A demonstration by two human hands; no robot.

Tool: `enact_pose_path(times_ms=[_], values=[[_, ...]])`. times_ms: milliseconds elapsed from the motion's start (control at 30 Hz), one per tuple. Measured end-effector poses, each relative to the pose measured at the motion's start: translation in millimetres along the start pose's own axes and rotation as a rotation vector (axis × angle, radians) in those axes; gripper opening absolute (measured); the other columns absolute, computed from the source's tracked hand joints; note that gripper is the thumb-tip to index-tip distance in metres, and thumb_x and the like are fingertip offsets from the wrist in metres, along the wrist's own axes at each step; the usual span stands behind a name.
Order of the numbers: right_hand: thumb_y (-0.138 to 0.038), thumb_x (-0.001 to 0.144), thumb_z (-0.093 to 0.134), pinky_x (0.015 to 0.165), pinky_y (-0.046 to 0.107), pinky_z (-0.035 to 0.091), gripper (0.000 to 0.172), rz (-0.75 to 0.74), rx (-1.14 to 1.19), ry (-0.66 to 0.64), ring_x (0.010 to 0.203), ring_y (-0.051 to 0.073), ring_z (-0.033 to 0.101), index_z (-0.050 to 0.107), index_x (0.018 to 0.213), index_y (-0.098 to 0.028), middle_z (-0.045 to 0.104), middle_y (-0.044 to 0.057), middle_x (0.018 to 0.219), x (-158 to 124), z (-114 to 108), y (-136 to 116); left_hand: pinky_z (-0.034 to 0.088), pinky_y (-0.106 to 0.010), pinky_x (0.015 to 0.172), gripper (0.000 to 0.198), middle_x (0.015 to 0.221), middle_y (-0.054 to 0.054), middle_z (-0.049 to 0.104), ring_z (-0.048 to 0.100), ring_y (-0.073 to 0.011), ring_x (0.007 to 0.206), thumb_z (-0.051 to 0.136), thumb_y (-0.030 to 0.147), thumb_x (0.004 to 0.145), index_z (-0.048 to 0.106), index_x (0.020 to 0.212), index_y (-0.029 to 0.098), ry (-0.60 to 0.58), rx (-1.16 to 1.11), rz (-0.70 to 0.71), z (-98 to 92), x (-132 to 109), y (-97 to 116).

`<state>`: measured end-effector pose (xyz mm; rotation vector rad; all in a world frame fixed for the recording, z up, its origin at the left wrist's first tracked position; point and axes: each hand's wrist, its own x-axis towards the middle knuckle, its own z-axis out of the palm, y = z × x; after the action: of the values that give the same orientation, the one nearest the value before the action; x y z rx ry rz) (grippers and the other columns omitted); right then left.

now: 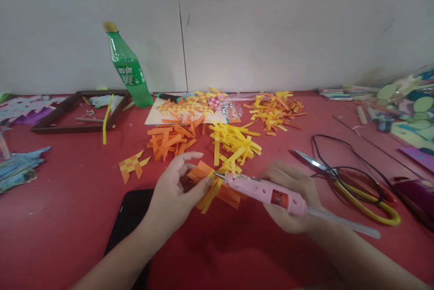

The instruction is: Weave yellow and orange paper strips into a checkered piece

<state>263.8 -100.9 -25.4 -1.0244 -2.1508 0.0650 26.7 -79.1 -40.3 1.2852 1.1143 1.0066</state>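
Note:
My right hand (294,190) grips a pink hot glue gun (261,190), a clear glue stick (346,222) jutting from its back end. The metal nozzle points left and meets the woven orange and yellow paper piece (203,177) pinched in my left hand (178,186). Loose orange and yellow strips hang from that piece. Behind it lie a pile of yellow paper strips (237,141) and a pile of orange paper strips (166,138). A woven paper fish (131,165) rests on the red table left of my left hand.
A green bottle (130,73) stands back left beside a brown frame (71,129). A black phone (130,217) lies under my left forearm. At right are yellow-handled scissors (362,206) and a black cord (356,145). More mixed strips (274,109) lie at the back.

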Motion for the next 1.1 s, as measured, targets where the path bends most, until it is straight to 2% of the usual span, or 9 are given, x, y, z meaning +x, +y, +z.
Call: enact_pose_path(times_ms=[333,567,700,967,1100], values=[[-0.016,0.073,0.048,0.048,0.027,0.033,0.005,0.006,0.013,-0.006,0.05,0.013,0.043,0.047,0.074,-0.021,0.049,-0.001,0.059,0.0,-2.9,0.3,0.054,-0.031,0.076,0.042,0.1,-0.004,0.065,0.067,-0.0189,0.086,0.07,0.034,0.08,0.052,0.117,0.023,0.018,0.009,0.018,-0.6,0.6,-2.7],[-0.016,0.073,0.048,0.047,0.027,0.031,0.006,0.03,-0.005,-0.013,0.049,0.013,0.042,0.045,0.07,-0.021,0.047,-0.001,0.058,0.0,-2.5,-0.9,0.052,-0.027,0.073,0.04,0.097,-0.003,0.063,0.063,-0.0176,0.088,0.069,0.032,0.081,0.053,0.116,0.023,0.047,0.053,0.03,-1.0,0.6,-2.3],[-0.016,0.074,0.047,0.046,0.027,0.03,0.007,-0.004,-0.003,-0.018,0.048,0.012,0.04,0.044,0.07,-0.021,0.045,-0.002,0.056,1.2,-3.1,-1.3,0.052,-0.028,0.077,0.038,0.099,-0.003,0.061,0.06,-0.0184,0.094,0.068,0.031,0.081,0.054,0.116,0.024,0.054,0.082,0.036,-0.9,0.6,-1.8],[-0.016,0.073,0.047,0.045,0.027,0.029,0.008,0.034,-0.011,-0.011,0.047,0.012,0.039,0.044,0.067,-0.022,0.043,-0.002,0.055,0.1,-3.2,-2.4,0.051,-0.028,0.08,0.035,0.104,-0.004,0.061,0.058,-0.0197,0.101,0.069,0.029,0.078,0.058,0.111,0.023,0.094,0.11,0.062,-0.1,1.1,0.4],[-0.014,0.074,0.049,0.048,0.027,0.038,0.008,0.029,0.006,0.003,0.051,0.013,0.049,0.05,0.077,-0.022,0.054,0.0,0.061,0.1,-3.9,-1.1,0.052,-0.028,0.077,0.038,0.108,-0.003,0.06,0.06,-0.0185,0.097,0.07,0.033,0.079,0.056,0.113,0.024,0.095,0.024,0.015,-0.6,1.8,-0.2]])
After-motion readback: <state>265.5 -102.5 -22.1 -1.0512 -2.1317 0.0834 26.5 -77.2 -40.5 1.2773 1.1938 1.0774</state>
